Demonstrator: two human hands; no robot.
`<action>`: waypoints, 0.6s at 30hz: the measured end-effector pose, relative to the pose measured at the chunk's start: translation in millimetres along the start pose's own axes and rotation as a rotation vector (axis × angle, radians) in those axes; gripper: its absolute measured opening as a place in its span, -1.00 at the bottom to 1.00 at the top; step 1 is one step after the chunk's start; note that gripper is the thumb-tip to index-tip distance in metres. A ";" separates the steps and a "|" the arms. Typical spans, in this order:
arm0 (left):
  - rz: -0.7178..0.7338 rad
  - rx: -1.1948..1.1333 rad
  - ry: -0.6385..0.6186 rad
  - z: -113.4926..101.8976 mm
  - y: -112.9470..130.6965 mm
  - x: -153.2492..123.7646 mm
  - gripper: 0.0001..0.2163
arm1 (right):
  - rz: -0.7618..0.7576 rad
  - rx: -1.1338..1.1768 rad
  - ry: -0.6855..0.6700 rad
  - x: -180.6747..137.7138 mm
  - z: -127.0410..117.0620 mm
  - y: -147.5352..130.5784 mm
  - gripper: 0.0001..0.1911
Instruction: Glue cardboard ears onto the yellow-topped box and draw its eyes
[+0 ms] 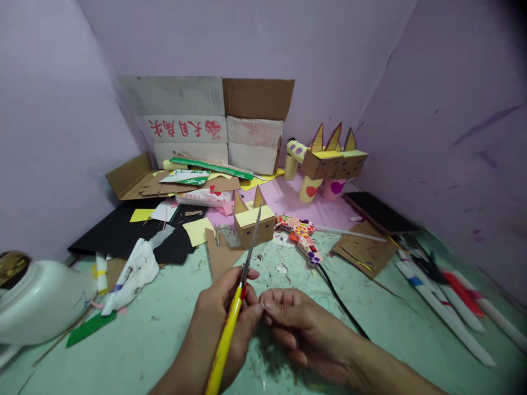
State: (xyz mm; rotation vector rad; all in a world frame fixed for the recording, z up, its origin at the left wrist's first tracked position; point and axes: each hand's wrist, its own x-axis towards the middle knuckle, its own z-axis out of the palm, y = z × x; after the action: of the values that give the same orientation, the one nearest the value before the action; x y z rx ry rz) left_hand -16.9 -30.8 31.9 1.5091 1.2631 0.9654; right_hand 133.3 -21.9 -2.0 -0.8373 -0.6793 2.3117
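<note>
My left hand (228, 318) is closed around a long tool with a yellow handle (225, 340) and a slim, tapering dark metal shaft that points up and away. Its exact kind does not show clearly. My right hand (302, 332) is curled, thumb pressed to forefinger, and its fingertips meet those of the left; anything pinched there is too small to make out. Just beyond the hands stands a small cardboard box (257, 233) with a pale yellow top and two pointed ears. A flower-patterned glue gun (302, 236) lies to its right, its black cord running past my right hand.
Two eared cardboard figures (331, 164) on paper-tube legs stand at the back right. An unfolded carton (187, 129) leans on the wall. Cardboard scraps, black sheet (123, 230) and a white pot (45, 302) are leftward. A phone-like slab (381, 211) and several white-barrelled pens (448, 318) lie rightward.
</note>
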 end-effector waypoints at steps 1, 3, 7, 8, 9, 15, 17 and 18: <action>0.012 -0.002 0.005 0.4 0.5 -0.2 -0.77 | -0.003 -0.002 0.003 0.2 -0.1 0.1 -0.65; 0.011 -0.003 0.041 1.1 1.8 -0.9 -0.79 | -0.006 -0.009 0.008 0.5 -0.6 0.4 -0.66; -0.027 0.033 0.030 0.2 1.7 -1.0 -0.78 | -0.020 -0.016 0.023 0.0 -1.1 2.2 -0.65; -0.027 0.043 0.017 -0.4 0.7 -0.7 -0.78 | -0.023 -0.017 0.027 -0.2 -1.1 2.8 -0.65; -0.024 0.055 0.008 -0.9 -0.4 -0.4 -0.77 | -0.026 -0.017 0.030 -0.5 -1.1 3.4 -0.65; -0.050 0.035 0.060 2.5 2.5 -2.1 -0.80 | -0.005 0.030 0.016 0.4 -2.3 2.3 -0.69; -0.078 0.010 0.100 5.5 6.3 -3.3 -0.80 | 0.010 0.077 0.010 1.0 -3.0 0.4 -0.71; -0.084 0.008 0.121 6.7 7.7 -3.8 -0.79 | 0.017 0.098 0.011 1.1 -3.2 -0.4 -0.72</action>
State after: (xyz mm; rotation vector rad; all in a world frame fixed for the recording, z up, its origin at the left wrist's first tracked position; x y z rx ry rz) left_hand -9.1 -36.1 37.4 1.4093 1.4067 1.0103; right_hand 135.0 -20.1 -4.3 -0.8129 -0.5519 2.3341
